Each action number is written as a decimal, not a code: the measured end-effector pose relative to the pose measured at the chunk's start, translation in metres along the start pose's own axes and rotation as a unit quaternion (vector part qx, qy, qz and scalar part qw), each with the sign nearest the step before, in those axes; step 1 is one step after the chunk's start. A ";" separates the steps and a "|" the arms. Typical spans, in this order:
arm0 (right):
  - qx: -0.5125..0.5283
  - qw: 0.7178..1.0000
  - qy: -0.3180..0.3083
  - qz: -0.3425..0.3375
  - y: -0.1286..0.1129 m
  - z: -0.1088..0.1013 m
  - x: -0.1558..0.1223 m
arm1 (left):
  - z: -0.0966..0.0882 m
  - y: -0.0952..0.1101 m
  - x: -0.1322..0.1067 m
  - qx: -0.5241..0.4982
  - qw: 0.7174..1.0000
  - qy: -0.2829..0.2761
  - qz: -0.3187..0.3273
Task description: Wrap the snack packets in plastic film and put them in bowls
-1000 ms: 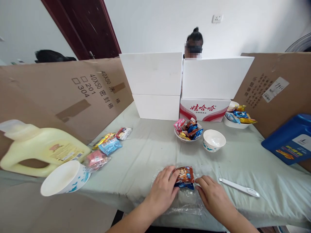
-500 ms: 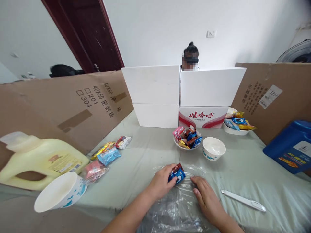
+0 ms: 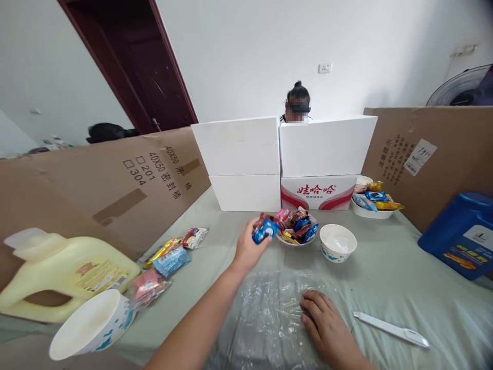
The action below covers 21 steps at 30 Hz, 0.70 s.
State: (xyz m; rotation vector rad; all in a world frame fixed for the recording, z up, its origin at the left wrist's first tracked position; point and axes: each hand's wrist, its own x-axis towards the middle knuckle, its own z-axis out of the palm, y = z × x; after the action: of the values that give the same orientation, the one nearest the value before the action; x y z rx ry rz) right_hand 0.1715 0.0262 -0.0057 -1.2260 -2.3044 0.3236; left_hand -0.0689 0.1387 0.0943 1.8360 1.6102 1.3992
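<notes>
Blue and brown wrapped candies (image 3: 265,230) are gripped in my left hand (image 3: 246,247), raised above the cloth just left of a bowl. That white bowl (image 3: 296,243) is heaped with pink, brown, blue and yellow wrapped candies. My right hand (image 3: 323,321) rests on a clear plastic sheet or bag (image 3: 265,313), fingers stretched out and a little bent, holding nothing. The plastic lies flat at the near side of the table. An upright white bowl (image 3: 338,244) with a blue pattern stands right of the heaped one.
At left are a yellow jug (image 3: 77,267), a tilted bowl (image 3: 92,326) and several snack packets (image 3: 172,261). A white box cutter (image 3: 391,328) and a blue bottle (image 3: 458,234) lie at right. Boxes (image 3: 236,192) wall the back, with a person (image 3: 298,103) behind and a filled dish (image 3: 372,212) nearby.
My left hand has lifted the candies off the plastic and carried them forward to the heaped bowl's left side. My right hand stays on the plastic. The view has tilted up slightly.
</notes>
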 end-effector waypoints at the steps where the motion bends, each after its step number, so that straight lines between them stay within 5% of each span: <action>1: -0.002 1.000 -0.003 0.003 0.000 0.000 0.000 | 0.005 0.004 0.017 0.002 1.000 0.019 0.018; 5: -0.002 1.000 -0.016 0.009 -0.002 -0.002 0.001 | 0.043 0.012 0.060 0.047 0.997 -0.044 0.037; 9: 0.007 1.000 -0.020 0.019 -0.004 -0.004 0.002 | 0.069 0.006 0.062 0.078 0.990 -0.111 0.029; 16: 0.013 1.000 -0.005 0.017 -0.003 -0.003 0.001 | 0.050 -0.010 0.053 0.081 0.986 -0.120 0.089; 21: -0.010 1.000 0.004 0.001 0.001 0.001 -0.001 | 0.020 0.018 0.026 0.092 0.987 -0.059 0.119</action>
State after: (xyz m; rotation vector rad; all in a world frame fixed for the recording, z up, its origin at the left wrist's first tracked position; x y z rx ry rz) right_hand 0.1723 0.0260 -0.0070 -1.2380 -2.3056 0.2969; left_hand -0.0456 0.1636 0.1104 2.2371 1.5451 1.2410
